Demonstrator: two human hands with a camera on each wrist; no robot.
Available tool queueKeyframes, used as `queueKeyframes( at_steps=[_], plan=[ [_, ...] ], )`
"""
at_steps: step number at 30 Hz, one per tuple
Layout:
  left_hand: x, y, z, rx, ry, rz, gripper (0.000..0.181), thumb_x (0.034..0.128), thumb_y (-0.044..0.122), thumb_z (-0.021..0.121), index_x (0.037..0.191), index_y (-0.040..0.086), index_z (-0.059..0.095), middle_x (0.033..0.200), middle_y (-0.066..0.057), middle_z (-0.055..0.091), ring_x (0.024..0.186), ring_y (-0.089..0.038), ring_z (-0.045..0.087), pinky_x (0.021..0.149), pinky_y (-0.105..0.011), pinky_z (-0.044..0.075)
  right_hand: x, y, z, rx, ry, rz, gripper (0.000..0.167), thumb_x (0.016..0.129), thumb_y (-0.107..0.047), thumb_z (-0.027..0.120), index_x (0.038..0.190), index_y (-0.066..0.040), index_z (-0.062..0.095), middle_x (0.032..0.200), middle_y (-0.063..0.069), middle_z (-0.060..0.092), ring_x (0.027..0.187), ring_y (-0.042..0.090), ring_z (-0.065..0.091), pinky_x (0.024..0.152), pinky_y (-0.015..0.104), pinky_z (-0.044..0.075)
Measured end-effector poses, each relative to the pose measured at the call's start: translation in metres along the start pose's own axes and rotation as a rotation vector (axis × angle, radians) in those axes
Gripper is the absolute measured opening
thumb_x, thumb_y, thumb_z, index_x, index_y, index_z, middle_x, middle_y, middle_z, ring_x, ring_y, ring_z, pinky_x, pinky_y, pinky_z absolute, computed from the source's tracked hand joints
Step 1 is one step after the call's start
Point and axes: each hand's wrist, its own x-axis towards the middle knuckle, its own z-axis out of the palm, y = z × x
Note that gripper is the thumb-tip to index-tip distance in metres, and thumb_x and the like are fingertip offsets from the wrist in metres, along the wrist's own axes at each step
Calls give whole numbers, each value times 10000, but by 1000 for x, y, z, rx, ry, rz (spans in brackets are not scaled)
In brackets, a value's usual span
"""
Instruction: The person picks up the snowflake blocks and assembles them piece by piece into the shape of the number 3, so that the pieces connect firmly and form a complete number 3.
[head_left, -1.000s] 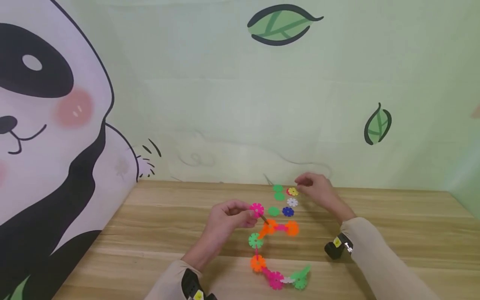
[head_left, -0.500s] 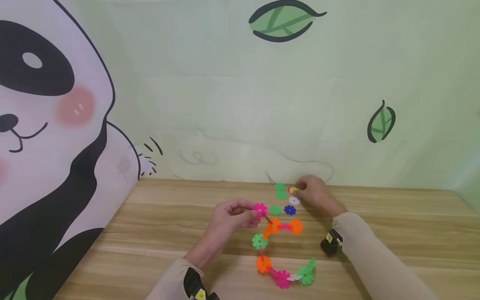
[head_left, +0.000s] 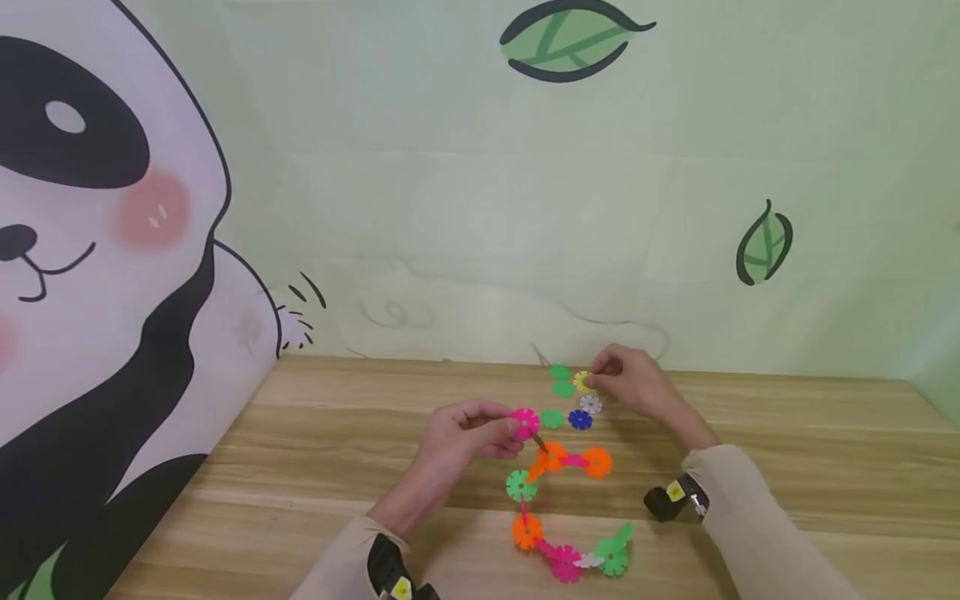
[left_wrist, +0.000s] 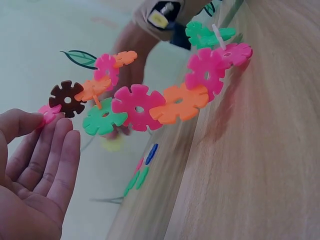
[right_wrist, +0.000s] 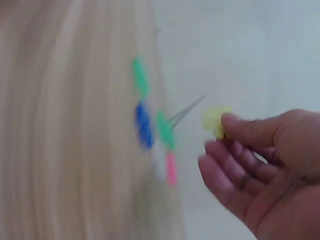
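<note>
My left hand point(head_left: 472, 429) pinches a pink notched flower disc point(head_left: 524, 423) between thumb and fingertips. From it runs a chain of interlocked discs: a brown disc point(left_wrist: 68, 99), then orange, pink and green ones, curving above the table. A green disc point(left_wrist: 105, 121) and a large pink disc point(left_wrist: 138, 108) show near the chain's middle in the left wrist view. At the back of the table, my right hand point(head_left: 637, 383) pinches a yellow flower disc point(right_wrist: 215, 120) between thumb and forefinger. The yellow disc is off the table in the right wrist view, which is blurred.
Loose discs lie near the table's back edge: a blue disc point(head_left: 580, 419), a white disc point(head_left: 590, 404), several green discs point(head_left: 551, 419) and a pink disc point(right_wrist: 171, 168). Behind the wooden table point(head_left: 300, 475) stands a pale green wall point(head_left: 450, 208) with panda and leaf pictures.
My right hand has reached to the yellow disc, taken hold of it and lifted it off the table. The left hand keeps its pinch on the pink disc, shifted slightly right in view.
</note>
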Motion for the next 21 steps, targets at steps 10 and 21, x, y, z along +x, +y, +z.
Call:
queueKeyframes(
  at_steps=[10, 21],
  plan=[
    [0, 0, 1, -7, -9, -4, 209, 967, 50, 761, 1120, -91, 749, 964, -170, 786, 798, -219, 769, 809, -386, 664, -26, -45, 7, 274, -115, -178, 128, 1042, -48, 676, 1145, 29, 680, 1048, 138, 744, 917, 297, 751, 886, 469, 643],
    [-1, 1, 1, 17, -21, -26, 220, 986, 100, 752, 1131, -66, 752, 1002, -164, 787, 819, -220, 770, 824, -389, 661, -33, -58, 15, 371, -153, -279, 109, 1045, -18, 658, 1139, 1, 708, 1032, 126, 760, 942, 382, 742, 873, 401, 647]
  ],
)
